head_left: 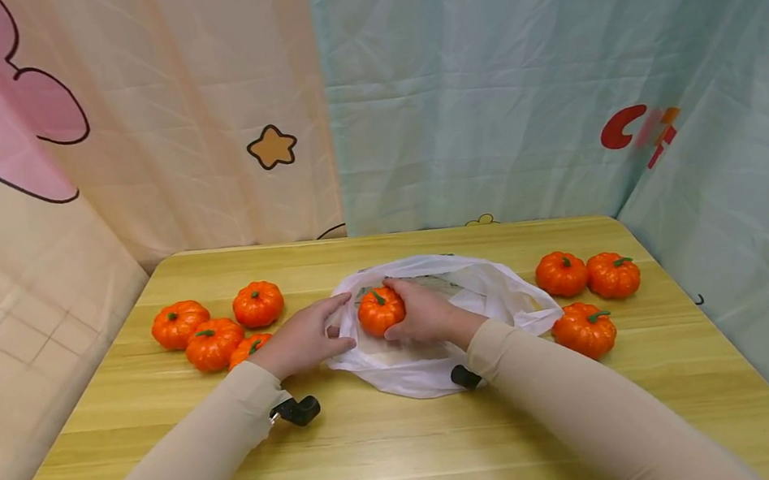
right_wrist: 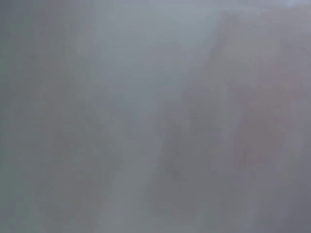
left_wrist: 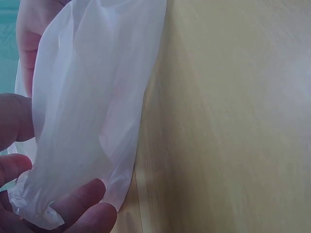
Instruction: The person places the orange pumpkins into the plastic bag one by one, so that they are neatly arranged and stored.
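My right hand [head_left: 427,312] grips a small orange pumpkin [head_left: 375,315] with a green stem, inside the opening of a white plastic bag [head_left: 404,381]. At the bag's left rim is my left hand [head_left: 305,337], thumb and forefinger apart. In the left wrist view, its curled fingers [left_wrist: 92,216] hold a bunched bit of the bag [left_wrist: 82,131]. Pale, blurred film fills the right wrist view, hiding the right hand there. Whether other things lie in the bag cannot be made out.
Several orange pumpkins [head_left: 215,344] stand left of the bag, one partly behind the left hand. Three more pumpkins [head_left: 585,331] sit to its right, the nearest close to the bag and right sleeve. Printed curtains [head_left: 468,97] border the wooden table [head_left: 387,469].
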`<state>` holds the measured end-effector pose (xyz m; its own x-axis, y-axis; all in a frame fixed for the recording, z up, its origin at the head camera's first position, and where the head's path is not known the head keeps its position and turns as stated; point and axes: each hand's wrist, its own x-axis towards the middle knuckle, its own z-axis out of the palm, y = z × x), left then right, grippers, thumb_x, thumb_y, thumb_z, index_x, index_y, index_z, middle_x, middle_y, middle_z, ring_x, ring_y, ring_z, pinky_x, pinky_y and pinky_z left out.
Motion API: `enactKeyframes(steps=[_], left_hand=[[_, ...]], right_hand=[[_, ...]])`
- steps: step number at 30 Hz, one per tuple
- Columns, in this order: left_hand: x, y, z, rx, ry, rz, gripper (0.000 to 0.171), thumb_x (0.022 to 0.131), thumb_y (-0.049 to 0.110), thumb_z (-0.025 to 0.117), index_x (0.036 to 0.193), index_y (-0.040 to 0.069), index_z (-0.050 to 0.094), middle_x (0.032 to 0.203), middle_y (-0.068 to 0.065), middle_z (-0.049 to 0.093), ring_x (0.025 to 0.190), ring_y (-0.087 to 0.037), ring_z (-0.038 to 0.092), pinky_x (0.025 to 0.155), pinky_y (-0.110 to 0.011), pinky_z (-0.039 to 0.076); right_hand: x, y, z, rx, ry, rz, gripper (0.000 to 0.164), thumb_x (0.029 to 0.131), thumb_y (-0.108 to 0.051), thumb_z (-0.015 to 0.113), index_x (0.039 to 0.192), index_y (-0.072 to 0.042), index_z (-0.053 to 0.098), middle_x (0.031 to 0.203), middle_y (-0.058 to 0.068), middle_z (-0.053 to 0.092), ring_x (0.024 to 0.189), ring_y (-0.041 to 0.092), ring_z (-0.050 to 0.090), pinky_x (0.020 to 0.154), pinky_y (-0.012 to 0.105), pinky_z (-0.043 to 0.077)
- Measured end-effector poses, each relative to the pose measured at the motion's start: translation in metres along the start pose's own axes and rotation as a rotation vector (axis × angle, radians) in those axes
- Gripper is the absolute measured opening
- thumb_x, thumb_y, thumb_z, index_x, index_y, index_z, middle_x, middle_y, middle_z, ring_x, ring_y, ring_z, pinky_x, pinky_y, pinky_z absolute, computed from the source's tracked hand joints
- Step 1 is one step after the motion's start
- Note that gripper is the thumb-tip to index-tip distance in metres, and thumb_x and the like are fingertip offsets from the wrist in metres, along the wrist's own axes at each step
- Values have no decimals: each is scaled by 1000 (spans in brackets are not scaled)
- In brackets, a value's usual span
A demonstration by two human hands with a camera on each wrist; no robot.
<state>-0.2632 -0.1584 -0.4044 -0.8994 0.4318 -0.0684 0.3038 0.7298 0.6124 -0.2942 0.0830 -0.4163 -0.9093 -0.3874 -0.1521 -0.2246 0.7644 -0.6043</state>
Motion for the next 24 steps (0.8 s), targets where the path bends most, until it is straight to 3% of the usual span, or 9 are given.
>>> enactKeyframes(steps=[4,9,16,24], left_hand=[[-1,1,0,-2,0,2,83,93,27,80,164,12,39,155,-16,54,116,-29,55,112,-50,48],[-2,3,-1,-3,-3,2,83,93,27,80,164,12,39,150,-15,57,111,-28,56,102,-44,49],[-2,2,0,0,-1,-2,83,93,28,80,164,13,39,156,-16,53,113,-28,55,106,-45,49],[-1,2,0,7,-4,-3,83,93,27,80,164,12,39,137,-13,59,96,-23,56,90,-38,46]], right_hand=[[1,0,0,-1,4,-6,95,88,-22,87,165,-11,32,162,14,45,144,35,49,126,50,36],[2,-2,0,11,-2,-2,95,89,-21,87,166,-12,31,163,15,45,145,36,48,127,51,34],[2,-3,1,13,-6,1,97,89,-22,87,166,-13,30,163,15,45,145,36,48,127,51,33],[0,-5,-1,23,-23,16,100,88,-23,87,167,-13,27,165,14,43,147,35,46,128,51,33]])
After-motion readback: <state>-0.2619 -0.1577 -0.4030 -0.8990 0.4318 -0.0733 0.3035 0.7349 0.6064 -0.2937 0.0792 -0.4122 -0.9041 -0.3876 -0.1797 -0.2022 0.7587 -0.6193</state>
